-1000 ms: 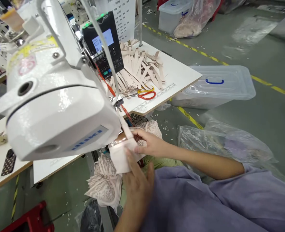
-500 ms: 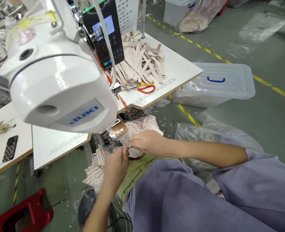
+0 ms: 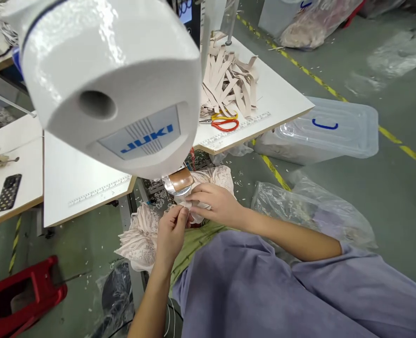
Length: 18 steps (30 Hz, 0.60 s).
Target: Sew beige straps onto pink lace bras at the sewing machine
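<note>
My left hand (image 3: 172, 231) pinches a small piece of pale fabric (image 3: 186, 203) between thumb and fingers, just in front of the sewing machine (image 3: 123, 103). From the right, my right hand (image 3: 217, 203) closes on the same pale fabric, its fingertips close to my left thumb. The machine's round metal plate and copper-coloured part (image 3: 180, 180) are just beyond my fingers. Pale lace garments (image 3: 142, 237) hang bunched to the left of my left hand. More lace fabric (image 3: 222, 177) lies behind my right hand, which partly hides it.
Beige fabric strips (image 3: 229, 80) are heaped on the white table (image 3: 281, 94), beside red-and-yellow-handled scissors (image 3: 225, 123). A phone (image 3: 9, 192) lies at the left. A lidded plastic box (image 3: 349, 122), plastic bags (image 3: 310, 211) and a red stool (image 3: 48, 286) are on the floor.
The view has moved closer to the machine head, which now hides most of the control panel. My right hand's fingers have lifted and spread slightly over the fabric; my left hand keeps its pinch.
</note>
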{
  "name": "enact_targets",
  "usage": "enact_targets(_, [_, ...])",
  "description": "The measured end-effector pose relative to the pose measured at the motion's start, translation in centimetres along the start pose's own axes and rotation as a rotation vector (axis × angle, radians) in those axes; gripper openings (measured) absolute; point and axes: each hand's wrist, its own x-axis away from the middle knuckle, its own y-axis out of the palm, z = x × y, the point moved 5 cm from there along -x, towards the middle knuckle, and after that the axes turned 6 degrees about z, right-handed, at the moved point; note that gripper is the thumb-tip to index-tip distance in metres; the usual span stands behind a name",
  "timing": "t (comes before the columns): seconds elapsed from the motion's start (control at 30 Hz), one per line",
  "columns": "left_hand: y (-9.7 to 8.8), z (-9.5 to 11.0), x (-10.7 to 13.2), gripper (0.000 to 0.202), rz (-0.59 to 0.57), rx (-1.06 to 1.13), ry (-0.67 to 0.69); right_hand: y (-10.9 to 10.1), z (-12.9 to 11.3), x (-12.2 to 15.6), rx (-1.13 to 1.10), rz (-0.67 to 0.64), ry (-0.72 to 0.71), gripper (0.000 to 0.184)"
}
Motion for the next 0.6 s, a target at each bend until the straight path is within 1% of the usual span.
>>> enact_targets(0.1, [0.0, 0.7, 0.1, 0.039, 0.036, -0.061, 0.041, 0.5, -0.2, -0.2, 0.051, -0.031, -0.026, 0.031])
enact_targets(0.17, [0.0, 0.9, 0.0, 0.038, 0.046, -0.089, 0.059, 0.6, -0.2, -0.2, 0.087, -0.058, -0.067, 0.032])
enact_targets(0.27, [0.1, 0.8, -0.1, 0.037, 0.040, -0.089, 0.035, 0.5, -0.1, -0.3, 0.129, -0.063, -0.118, 0.029])
enact_targets(0.33, [0.1, 0.5, -0.2, 0.037, 0.034, -0.065, 0.005, 0.3, 0.1, -0.6, 0.140, -0.064, -0.116, 0.029])
enact_targets(0.4, [0.0, 0.5, -0.1, 0.039, 0.055, -0.048, -0.002, 0.2, 0.0, -0.9, 0.121, -0.069, -0.095, 0.027])
enact_targets(0.47, [-0.3, 0.9, 0.2, 0.043, 0.104, -0.038, 0.016, 0.2, -0.6, -1.0, 0.091, -0.043, -0.071, 0.026])
enact_targets(0.5, [-0.4, 1.1, 0.4, 0.047, 0.126, -0.032, 0.026, 0.2, -0.8, -0.9, 0.087, -0.002, -0.060, 0.027])
enact_targets(0.53, [-0.5, 1.4, 0.5, 0.051, 0.142, -0.025, 0.040, 0.5, -0.9, -0.7, 0.073, 0.027, -0.054, 0.029])
enact_targets(0.6, [-0.8, 1.6, 0.1, 0.053, 0.160, 0.023, 0.015, 1.7, -0.7, 0.0, 0.036, 0.076, -0.097, 0.027])
